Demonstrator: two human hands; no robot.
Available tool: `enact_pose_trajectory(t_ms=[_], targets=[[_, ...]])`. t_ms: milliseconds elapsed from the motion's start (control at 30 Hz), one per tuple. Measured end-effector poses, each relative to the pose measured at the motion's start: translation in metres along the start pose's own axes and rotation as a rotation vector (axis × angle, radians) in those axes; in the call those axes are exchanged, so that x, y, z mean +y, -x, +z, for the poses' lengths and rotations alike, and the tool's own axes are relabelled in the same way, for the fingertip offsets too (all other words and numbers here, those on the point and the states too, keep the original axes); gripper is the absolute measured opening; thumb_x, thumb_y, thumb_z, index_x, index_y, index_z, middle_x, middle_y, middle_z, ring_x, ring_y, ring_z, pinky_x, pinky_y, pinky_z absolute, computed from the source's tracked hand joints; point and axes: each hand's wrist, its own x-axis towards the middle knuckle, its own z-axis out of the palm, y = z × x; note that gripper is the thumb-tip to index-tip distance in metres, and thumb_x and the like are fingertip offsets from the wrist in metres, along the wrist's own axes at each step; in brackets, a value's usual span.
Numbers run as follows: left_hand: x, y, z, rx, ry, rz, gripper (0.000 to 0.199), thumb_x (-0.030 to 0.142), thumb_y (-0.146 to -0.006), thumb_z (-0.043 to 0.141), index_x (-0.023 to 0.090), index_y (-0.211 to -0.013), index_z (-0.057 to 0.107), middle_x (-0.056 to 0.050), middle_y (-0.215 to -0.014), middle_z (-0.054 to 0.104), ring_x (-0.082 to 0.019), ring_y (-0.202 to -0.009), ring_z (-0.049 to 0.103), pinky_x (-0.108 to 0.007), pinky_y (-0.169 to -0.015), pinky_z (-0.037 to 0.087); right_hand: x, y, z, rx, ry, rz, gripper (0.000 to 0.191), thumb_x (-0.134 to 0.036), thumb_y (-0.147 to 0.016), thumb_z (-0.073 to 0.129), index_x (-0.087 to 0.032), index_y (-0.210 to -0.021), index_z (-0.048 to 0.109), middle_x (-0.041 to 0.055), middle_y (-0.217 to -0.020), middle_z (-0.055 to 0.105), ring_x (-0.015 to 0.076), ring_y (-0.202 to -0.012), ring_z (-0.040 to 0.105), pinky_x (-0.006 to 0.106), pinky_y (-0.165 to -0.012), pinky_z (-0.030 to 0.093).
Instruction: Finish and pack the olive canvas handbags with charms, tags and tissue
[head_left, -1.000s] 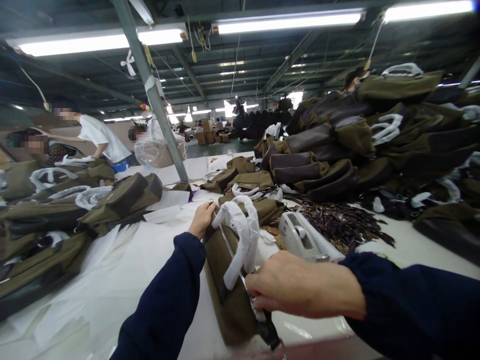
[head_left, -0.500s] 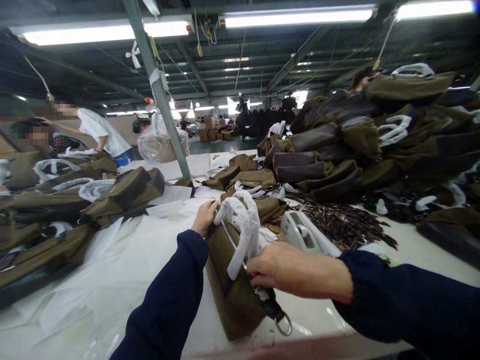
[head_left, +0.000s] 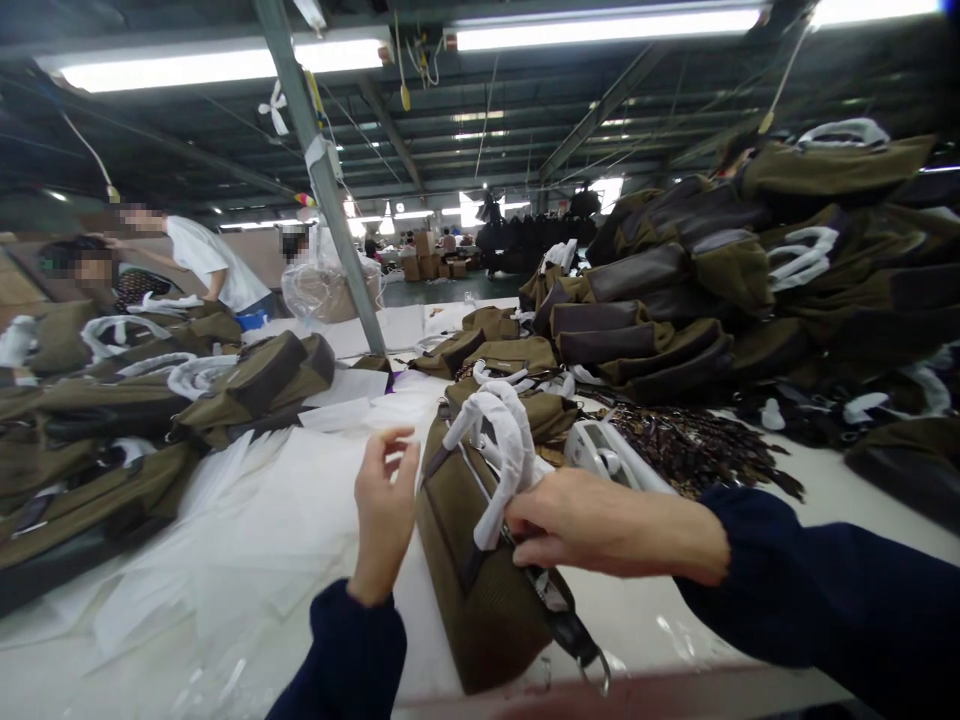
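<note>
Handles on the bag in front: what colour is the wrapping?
White wrapping, best seen in the head view.

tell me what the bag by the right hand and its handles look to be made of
The bag: matte olive fabric, probably canvas, since a coarse weave shows.
Its handles: hidden under white, softly creased wrapping, perhaps paper or thin foam; the material beneath can't be told.

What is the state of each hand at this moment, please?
Left hand: open, fingers loosely curled, holding nothing, beside the olive bag.
Right hand: fingers closed on the olive bag by its white-wrapped handles; exact part pinched is hidden.
</note>
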Motion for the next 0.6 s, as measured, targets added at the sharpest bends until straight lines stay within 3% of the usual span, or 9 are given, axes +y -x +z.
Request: enact_pose_trajectory(t_ms=[67,133,233,300,400,467,600], targets=[[0.02,0.051,-0.013,-0.063,-0.023,0.092,0.011,0.025,-0.09,0.06,0.022,-0.1,0.062,-0.003,-0.103,0.064,-0.015,-0.094,0.061,-0.024,-0.08,0.049,0.001,0.008,0.0,-0.048,-0.162,-0.047,0.018,-0.032,-0.084,0.069,-0.021,-0.099,0.066,-0.0004,-0.083,0.068,0.0139,-0.07,0.06,0.022,-0.058,0.036],[0.032,0.096,-0.016,-0.227,-0.029,0.203,0.009,0.021,-0.09,0.059,0.022,-0.099,0.062,-0.003,-0.103,0.064,-0.012,-0.084,0.063,-0.021,-0.073,0.051,0.003,0.012,0.006,-0.039,-0.271,-0.062,0.018,-0.026,-0.083,0.069,-0.022,-0.099,0.063,-0.0027,-0.082,0.065,0.0117,-0.069,0.056,0.02,-0.058,0.036],[0.037,0.135,-0.007,-0.378,-0.04,0.43,0.019,0.03,-0.094,0.056,0.02,-0.109,0.06,-0.007,-0.107,0.065,-0.013,-0.082,0.066,-0.02,-0.071,0.055,0.006,0.014,0.021,0.013,-0.339,-0.086,0.005,-0.02,-0.084,0.066,-0.02,-0.089,0.064,-0.0043,-0.078,0.062,0.0098,-0.068,0.054,0.019,-0.059,0.037],[0.036,0.143,0.002,-0.424,-0.111,0.632,0.028,0.036,-0.093,0.057,0.017,-0.113,0.06,-0.01,-0.105,0.068,-0.016,-0.084,0.069,-0.023,-0.071,0.057,0.007,0.016,0.03,0.042,-0.35,-0.108,0.002,-0.02,-0.086,0.064,-0.019,-0.085,0.065,-0.0034,-0.079,0.063,0.0097,-0.07,0.054,0.019,-0.063,0.038],[0.034,0.143,0.011,-0.424,-0.276,0.863,0.021,0.019,-0.09,0.06,0.014,-0.11,0.063,-0.009,-0.096,0.073,-0.016,-0.068,0.068,-0.023,-0.061,0.057,0.004,0.023,0.035,0.088,-0.32,-0.121,0.007,-0.021,-0.089,0.061,-0.018,-0.086,0.068,-0.0004,-0.085,0.065,0.0118,-0.077,0.057,0.021,-0.069,0.04],[0.034,0.142,0.012,-0.42,-0.308,0.886,0.022,0.011,-0.09,0.057,0.014,-0.11,0.064,-0.008,-0.093,0.075,-0.014,-0.065,0.068,-0.021,-0.059,0.056,0.001,0.032,0.03,0.067,-0.28,-0.149,0.011,-0.023,-0.092,0.058,-0.02,-0.093,0.069,0.0012,-0.091,0.066,0.0135,-0.082,0.059,0.022,-0.072,0.041],[0.035,0.146,0.007,-0.46,-0.224,0.779,0.019,0.017,-0.094,0.056,0.014,-0.111,0.064,-0.006,-0.089,0.074,-0.013,-0.072,0.07,-0.018,-0.064,0.056,-0.007,0.047,0.013,-0.058,-0.153,-0.162,0.021,-0.028,-0.096,0.05,-0.026,-0.107,0.068,0.0017,-0.092,0.069,0.0175,-0.082,0.063,0.027,-0.071,0.04]])
